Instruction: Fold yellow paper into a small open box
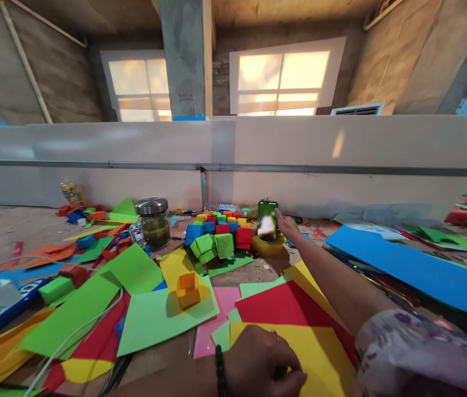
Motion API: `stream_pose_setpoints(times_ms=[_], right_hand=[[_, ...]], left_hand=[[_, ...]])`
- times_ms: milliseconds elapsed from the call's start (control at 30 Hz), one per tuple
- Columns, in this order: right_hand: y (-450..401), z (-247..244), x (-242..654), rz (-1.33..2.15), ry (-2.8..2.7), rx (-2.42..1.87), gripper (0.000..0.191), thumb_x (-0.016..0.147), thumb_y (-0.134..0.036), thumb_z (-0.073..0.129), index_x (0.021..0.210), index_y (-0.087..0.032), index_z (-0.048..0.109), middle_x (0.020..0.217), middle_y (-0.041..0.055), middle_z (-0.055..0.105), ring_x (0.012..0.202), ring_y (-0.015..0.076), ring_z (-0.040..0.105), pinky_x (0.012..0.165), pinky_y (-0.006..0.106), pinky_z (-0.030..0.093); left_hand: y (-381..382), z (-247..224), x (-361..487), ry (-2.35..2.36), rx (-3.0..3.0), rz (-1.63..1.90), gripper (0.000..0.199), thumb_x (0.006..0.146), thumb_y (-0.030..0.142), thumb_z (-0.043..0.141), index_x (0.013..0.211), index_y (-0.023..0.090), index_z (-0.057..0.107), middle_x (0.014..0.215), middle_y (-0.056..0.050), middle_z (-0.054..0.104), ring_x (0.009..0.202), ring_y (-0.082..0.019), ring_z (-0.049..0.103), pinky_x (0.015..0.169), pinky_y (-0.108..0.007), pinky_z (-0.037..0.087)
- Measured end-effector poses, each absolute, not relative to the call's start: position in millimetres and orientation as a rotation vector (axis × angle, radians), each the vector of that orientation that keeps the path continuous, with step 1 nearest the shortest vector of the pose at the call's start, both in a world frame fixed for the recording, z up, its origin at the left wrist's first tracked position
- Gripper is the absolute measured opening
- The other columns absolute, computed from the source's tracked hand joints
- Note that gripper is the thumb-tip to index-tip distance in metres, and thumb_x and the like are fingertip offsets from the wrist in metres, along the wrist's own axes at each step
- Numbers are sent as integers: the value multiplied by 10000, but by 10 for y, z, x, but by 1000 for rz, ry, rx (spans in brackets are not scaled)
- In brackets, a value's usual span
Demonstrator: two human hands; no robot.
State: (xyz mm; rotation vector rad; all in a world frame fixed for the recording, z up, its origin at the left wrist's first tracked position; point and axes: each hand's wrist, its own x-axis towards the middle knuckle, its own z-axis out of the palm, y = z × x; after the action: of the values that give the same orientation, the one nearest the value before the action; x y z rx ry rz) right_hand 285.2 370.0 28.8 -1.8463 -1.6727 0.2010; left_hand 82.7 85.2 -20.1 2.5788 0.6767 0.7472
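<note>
My right hand (286, 223) reaches forward to a phone (267, 220) that stands upright in a yellow roll-like holder (268, 246); its fingers are at the phone's right edge, their exact grip too small to tell. My left hand (261, 361), with a dark bead bracelet on the wrist, rests curled over yellow paper (324, 353) near the front. Whether its bent fingers hold anything is hidden. Colourful paper cubes (224, 245) are piled left of the phone. An open orange paper box (187, 290) sits on yellow and pale green sheets.
A lidded glass jar (153, 223) stands left of the cubes. Blue sheets (407, 264) are stacked at the right. A blue and white power strip (5, 311) and white cable lie at the left. A low partition (154, 187) runs behind.
</note>
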Motion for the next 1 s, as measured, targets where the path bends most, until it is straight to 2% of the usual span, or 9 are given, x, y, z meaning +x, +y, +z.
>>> stream_pose_setpoints(times_ms=[567,767,1000], right_hand=[[3624,391,2649,238,-1651,-2122,333,921,-407,568,1127,-149,609,1141,86,631,1008,218,621,867,440,514],[3606,331,2751,353,-1716,-1984,327,918,-367,583,1167,-156,591,1163,82,618,999,217,621,846,428,527],[3631,221,2972,571,-1678,-1724,346,911,-362,591,1182,-147,592,1194,63,602,1018,256,613,840,426,534]], left_hand=[[853,-135,833,685,2566,702,109,724,116,660,622,134,693,569,-10,691,530,-76,584,511,-158,372],[839,-106,830,679,2587,664,79,711,103,676,644,108,718,591,-35,711,534,-75,585,520,-155,374],[813,-102,823,722,2584,645,70,721,114,677,694,121,741,617,-32,725,563,-88,606,549,-167,385]])
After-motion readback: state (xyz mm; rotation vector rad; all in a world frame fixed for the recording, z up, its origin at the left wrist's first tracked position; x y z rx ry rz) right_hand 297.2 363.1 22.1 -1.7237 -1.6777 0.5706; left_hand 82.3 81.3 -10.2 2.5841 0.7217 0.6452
